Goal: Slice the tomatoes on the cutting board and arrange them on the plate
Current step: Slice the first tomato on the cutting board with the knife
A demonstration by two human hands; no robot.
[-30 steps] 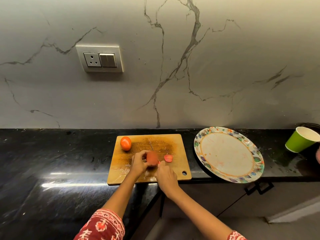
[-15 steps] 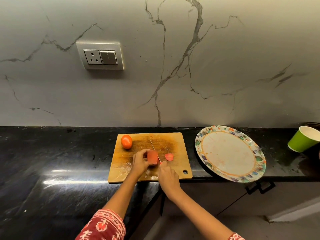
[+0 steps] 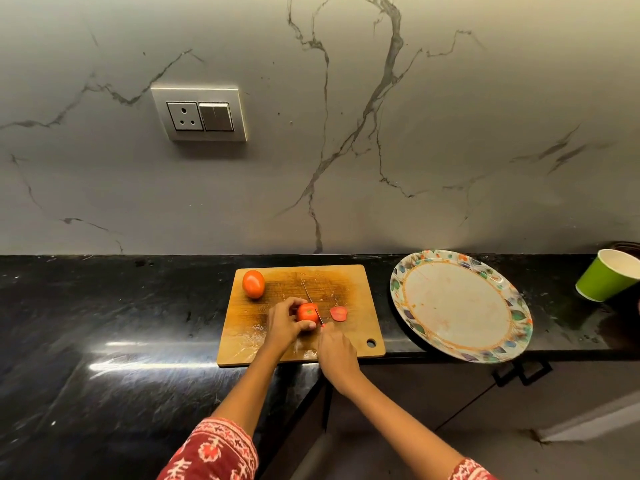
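on the wooden cutting board, left hand now grips a rotated red tomato; right hand clasps the thin knife (next slice beginning).

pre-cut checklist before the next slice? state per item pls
1. Left hand holds the tomato being cut steady on the cutting board: ok.
2. Right hand grips the knife, blade at the tomato's right side: ok.
3. Left fingertips out of the blade's path: cannot tell, they sit close to it.
4. Cut slice lies to the right, apart from the blade: ok.
5. Whole tomato rests at the board's far left corner, out of the way: ok.
6. Plate in place to the right of the board, no slices on it: ok.
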